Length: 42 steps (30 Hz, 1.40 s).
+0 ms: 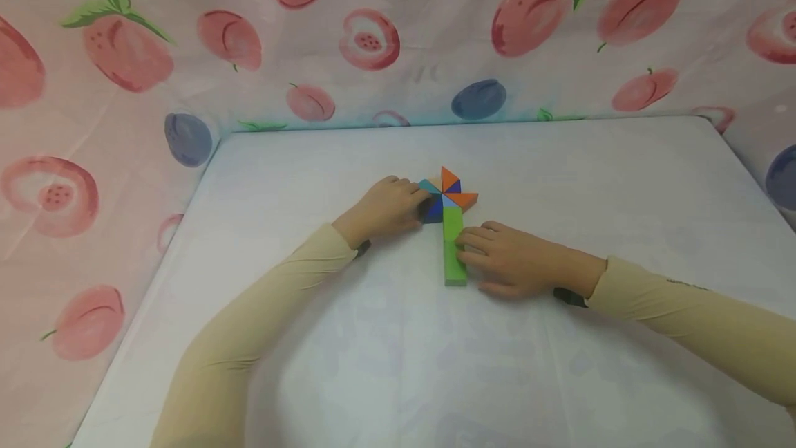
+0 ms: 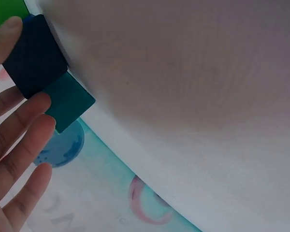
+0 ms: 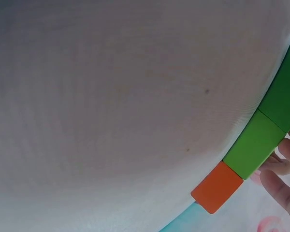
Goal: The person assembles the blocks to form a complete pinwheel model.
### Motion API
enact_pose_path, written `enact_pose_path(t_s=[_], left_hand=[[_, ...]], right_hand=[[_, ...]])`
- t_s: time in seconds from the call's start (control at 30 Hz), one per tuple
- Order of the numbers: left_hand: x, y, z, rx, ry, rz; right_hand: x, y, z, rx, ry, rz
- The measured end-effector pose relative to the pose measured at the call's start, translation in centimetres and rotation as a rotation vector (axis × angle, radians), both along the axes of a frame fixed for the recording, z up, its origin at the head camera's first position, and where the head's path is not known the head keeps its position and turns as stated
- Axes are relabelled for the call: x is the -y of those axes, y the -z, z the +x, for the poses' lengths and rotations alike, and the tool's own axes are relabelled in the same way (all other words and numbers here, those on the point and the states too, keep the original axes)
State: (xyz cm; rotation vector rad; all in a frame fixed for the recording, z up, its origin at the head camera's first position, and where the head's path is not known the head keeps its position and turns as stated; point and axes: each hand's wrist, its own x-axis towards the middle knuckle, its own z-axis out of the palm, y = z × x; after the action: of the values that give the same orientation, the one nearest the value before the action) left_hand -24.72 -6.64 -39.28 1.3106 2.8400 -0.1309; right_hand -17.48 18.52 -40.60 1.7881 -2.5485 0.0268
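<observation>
Triangular blocks in orange, blue and teal form a pinwheel (image 1: 450, 193) on the white table, with a pale one among them. Two green blocks (image 1: 454, 259) lie end to end below it, making a stem. My left hand (image 1: 390, 204) is at the pinwheel's left side. Its thumb touches a dark blue block (image 2: 37, 55), and its fairly straight fingers rest against a teal block (image 2: 70, 102). On the stem's right side, my right hand (image 1: 519, 261) touches the green blocks with loosely bent fingertips. In the right wrist view, an orange block (image 3: 216, 187) appears beyond the greens.
White cloth covers the table (image 1: 398, 365). A fruit-print curtain (image 1: 423, 33) hangs behind it and along its sides. Both forearms, in beige sleeves (image 1: 273, 303), reach in over the table from the near side.
</observation>
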Motion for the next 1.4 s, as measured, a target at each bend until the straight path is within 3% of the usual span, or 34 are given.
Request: enact_pose_path(t_s=[1.1,1.4], left_hand=[[-0.10,0.01,-0.26,0.012,-0.022,0.013],[-0.81,-0.55,-0.12,-0.032,-0.023,0.007]], right_hand=[[-0.12,0.04,-0.19,-0.022,-0.016,0.004],[-0.14,0.04,-0.25,-0.020,-0.014,0.007]])
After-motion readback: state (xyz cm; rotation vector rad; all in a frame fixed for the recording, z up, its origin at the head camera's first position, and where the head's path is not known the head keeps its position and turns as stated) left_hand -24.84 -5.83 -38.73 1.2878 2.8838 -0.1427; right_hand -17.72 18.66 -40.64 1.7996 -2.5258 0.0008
